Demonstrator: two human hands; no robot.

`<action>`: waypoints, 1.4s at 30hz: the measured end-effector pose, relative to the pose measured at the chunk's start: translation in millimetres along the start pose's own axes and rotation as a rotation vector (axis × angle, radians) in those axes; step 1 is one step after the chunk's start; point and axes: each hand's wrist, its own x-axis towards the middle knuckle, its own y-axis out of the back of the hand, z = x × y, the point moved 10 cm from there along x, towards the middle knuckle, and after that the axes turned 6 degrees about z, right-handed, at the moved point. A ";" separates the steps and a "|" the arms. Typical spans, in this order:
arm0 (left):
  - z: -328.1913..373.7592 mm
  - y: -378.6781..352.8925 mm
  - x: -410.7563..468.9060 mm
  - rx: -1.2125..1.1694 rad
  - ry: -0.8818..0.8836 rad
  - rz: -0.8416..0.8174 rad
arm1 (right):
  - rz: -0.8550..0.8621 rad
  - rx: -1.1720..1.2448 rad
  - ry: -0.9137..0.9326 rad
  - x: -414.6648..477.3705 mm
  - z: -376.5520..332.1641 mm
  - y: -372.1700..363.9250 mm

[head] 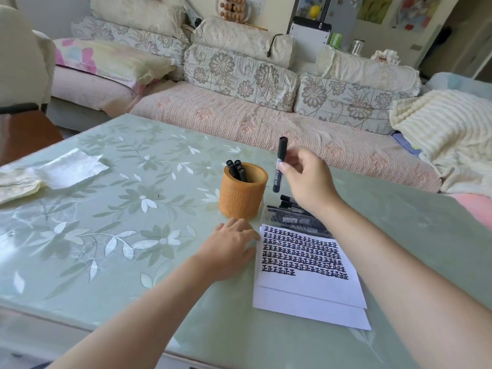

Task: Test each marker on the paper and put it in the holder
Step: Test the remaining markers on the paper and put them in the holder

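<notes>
My right hand (306, 179) pinches a capped black marker (281, 158) upright in the air, just right of the orange holder (243, 198). Three black markers (237, 170) stand inside the holder. My left hand (231, 249) rests flat on the table, fingers touching the left edge of the white paper (306, 286), which is covered in rows of black marks. A pile of several black markers (292, 217) lies behind the paper, partly hidden by my right wrist.
The green floral table (106, 209) carries a white cloth (61, 170) at the far left. A second sheet lies under the paper. A sofa (266, 123) with cushions runs behind the table's far edge.
</notes>
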 end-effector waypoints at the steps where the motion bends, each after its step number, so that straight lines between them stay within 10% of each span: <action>1: -0.9 -0.6 0.4 -0.002 0.001 -0.001 | 0.016 0.022 -0.004 12.8 -5.1 -4.6; 17: -1.3 -7.3 -1.6 -0.006 0.002 -0.031 | -0.394 -0.389 0.015 35.8 22.8 -90.5; 42: 3.0 -11.4 -3.6 0.058 0.011 -0.036 | -0.514 -0.827 -0.087 -8.2 133.0 -26.8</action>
